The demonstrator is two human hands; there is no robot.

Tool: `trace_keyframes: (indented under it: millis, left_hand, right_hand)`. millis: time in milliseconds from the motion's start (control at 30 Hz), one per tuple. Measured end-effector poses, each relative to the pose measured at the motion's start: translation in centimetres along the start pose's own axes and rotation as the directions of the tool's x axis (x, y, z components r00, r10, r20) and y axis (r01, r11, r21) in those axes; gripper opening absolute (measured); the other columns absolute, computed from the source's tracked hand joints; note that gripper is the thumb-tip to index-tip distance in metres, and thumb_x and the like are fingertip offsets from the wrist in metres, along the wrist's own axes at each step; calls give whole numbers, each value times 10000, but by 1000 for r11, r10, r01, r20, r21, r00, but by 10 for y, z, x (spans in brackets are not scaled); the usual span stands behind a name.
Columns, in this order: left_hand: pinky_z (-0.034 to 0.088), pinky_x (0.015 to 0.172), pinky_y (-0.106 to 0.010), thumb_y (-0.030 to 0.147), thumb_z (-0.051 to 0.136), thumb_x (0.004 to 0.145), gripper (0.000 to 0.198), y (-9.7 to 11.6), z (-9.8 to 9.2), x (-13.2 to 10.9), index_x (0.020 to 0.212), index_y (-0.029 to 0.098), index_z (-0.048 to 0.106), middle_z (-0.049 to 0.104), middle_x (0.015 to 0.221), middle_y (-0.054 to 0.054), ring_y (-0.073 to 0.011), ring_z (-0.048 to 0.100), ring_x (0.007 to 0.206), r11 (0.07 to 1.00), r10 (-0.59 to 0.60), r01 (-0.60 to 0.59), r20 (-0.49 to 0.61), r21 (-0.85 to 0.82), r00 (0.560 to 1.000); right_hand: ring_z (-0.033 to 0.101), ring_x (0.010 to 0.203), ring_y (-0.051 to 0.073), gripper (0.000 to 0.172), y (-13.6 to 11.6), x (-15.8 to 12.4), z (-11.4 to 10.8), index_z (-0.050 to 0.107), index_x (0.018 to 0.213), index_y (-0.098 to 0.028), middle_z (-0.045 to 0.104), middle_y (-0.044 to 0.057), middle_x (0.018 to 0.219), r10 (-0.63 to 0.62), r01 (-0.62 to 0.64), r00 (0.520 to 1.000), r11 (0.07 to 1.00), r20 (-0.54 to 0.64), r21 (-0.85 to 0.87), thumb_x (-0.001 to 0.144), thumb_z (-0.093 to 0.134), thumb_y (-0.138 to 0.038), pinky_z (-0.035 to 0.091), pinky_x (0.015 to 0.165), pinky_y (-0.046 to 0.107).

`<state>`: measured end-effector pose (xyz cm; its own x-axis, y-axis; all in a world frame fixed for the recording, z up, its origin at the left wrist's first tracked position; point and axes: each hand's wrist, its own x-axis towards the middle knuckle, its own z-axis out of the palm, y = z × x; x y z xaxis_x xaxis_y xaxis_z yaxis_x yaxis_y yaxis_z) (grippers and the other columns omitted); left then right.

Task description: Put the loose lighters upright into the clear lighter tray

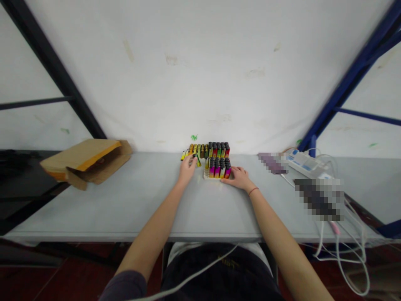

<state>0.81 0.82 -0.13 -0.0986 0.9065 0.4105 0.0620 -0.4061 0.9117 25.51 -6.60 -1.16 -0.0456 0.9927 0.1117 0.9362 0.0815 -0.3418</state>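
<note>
A white tray (207,175) near the table's far edge holds two rows of upright colourful lighters (219,166) with dark caps. Several more lighters (196,148) lie in a row to the tray's back left. My left hand (187,167) pinches a yellow-green lighter (198,160) just left of the tray. My right hand (238,177) rests on the table against the tray's front right corner, fingers touching its edge.
A grey table (125,200) stands against a white wall. An open cardboard box (86,161) lies on its side at the left. A white power strip (303,161) with trailing cables sits at the right, beside blurred patches.
</note>
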Motion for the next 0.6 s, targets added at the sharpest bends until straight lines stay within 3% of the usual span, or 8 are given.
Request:
trace_keyframes:
  millis: [400, 600]
  left_hand:
    - [567, 730, -266, 264, 715, 783, 205, -25, 9, -4, 975, 194, 720, 703, 1054, -79, -192, 679, 894, 997, -54, 62, 133, -54, 990]
    - [542, 896, -332, 251, 677, 816, 203, -16, 13, -10, 1007, 201, 728, 702, 1104, -94, -225, 671, 995, 998, 48, -53, 209, 20, 977]
  right_hand:
    - [448, 1301, 379, 708, -2, -1, -1, 550, 1319, -250, 577, 98, 1412, 8, -8, 1000, 1000, -3, -6, 770, 637, -689, 351, 1045, 515]
    - [447, 1302, 383, 690, -2, -1, -1, 558, 1304, -243, 583, 102, 1404, 8, -8, 1000, 1000, 0, -6, 776, 635, -682, 358, 1041, 521]
